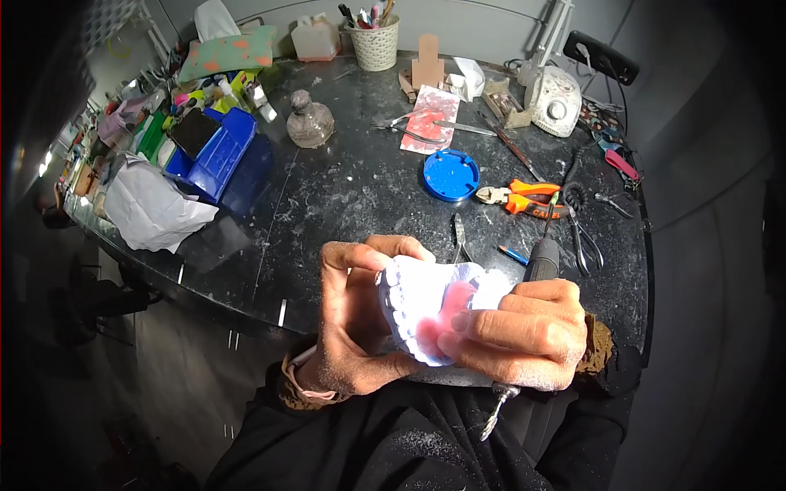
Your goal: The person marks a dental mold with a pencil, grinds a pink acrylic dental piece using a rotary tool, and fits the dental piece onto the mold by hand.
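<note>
My left hand [348, 335] grips a white plaster dental cast [409, 286] by its left side, thumb below and fingers above. A pink plate [457, 301] lies on the palate area of the cast. My right hand [528, 335] is closed around a dark rotary handpiece [542, 262], whose metal bur [490, 424] points down toward my lap. Fingertips of that same hand rest against the pink plate. The bur is apart from the cast. White dust covers my fingers and the dark clothing. Part of the cast is hidden behind my right fingers.
Beyond the cast lie small pliers [459, 237], a blue round lid [452, 175], orange-handled cutters [524, 199] and a blue pencil [513, 254]. A blue bin [221, 155] and crumpled paper [155, 204] stand left. A glass burner [310, 123] is farther back.
</note>
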Motion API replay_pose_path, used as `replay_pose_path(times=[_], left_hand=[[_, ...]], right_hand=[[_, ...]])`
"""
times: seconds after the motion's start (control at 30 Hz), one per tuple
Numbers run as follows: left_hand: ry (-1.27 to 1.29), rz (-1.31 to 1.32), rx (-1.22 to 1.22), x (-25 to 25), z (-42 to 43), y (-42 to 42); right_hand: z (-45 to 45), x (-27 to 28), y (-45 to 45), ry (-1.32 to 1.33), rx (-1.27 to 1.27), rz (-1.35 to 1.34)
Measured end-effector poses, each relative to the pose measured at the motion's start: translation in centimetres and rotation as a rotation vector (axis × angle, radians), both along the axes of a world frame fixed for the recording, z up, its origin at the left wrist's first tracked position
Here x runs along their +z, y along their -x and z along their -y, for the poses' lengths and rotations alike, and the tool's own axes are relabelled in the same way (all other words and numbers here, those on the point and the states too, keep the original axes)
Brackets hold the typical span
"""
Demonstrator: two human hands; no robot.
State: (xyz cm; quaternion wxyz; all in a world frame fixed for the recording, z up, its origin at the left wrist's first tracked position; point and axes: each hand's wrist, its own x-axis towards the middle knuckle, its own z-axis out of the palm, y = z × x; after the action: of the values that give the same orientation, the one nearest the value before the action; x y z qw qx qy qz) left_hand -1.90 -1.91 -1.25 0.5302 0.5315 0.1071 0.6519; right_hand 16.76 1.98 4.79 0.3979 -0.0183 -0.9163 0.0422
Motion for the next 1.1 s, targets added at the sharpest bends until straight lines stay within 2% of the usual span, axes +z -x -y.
replay_pose_path(times=[0.33, 0.43, 0.53, 0.63, 0.73, 0.87, 0.97, 1.1], left_hand=[[0.02, 0.025, 0.037, -0.5, 0.2, 0.1], [0.038, 0.084, 0.045, -0.1, 0.0, -0.1], [-0.026, 0.065, 0.1, -0.2, -0.3, -0.1], [-0.095, -0.013, 0.194, -0.1, -0.4, 0.0], [-0.152, -0.097, 0.285, 0.1, -0.4, 0.2], [-0.174, -0.125, 0.343, 0.2, -0.4, 0.3], [-0.188, -0.149, 0.375, 0.1, -0.4, 0.3], [-0.213, -0.18, 0.416, 0.0, -0.4, 0.3]], right_hand=[[-0.1, -0.5, 0.7, 0.071, -0.035, -0.015], [-0.6, -1.3, 0.6, -0.006, -0.039, -0.108], [-1.0, -1.2, 0.8, 0.093, -0.009, -0.219], [-0.6, -1.8, 1.0, 0.164, -0.09, -0.331], [-0.7, -1.7, 0.7, 0.183, -0.103, -0.297], [-1.2, -1.2, 0.6, 0.004, -0.071, -0.23], [-0.7, -1.3, 0.4, 0.084, -0.061, -0.119], [-0.8, -1.4, 0.6, 0.052, -0.073, -0.126]])
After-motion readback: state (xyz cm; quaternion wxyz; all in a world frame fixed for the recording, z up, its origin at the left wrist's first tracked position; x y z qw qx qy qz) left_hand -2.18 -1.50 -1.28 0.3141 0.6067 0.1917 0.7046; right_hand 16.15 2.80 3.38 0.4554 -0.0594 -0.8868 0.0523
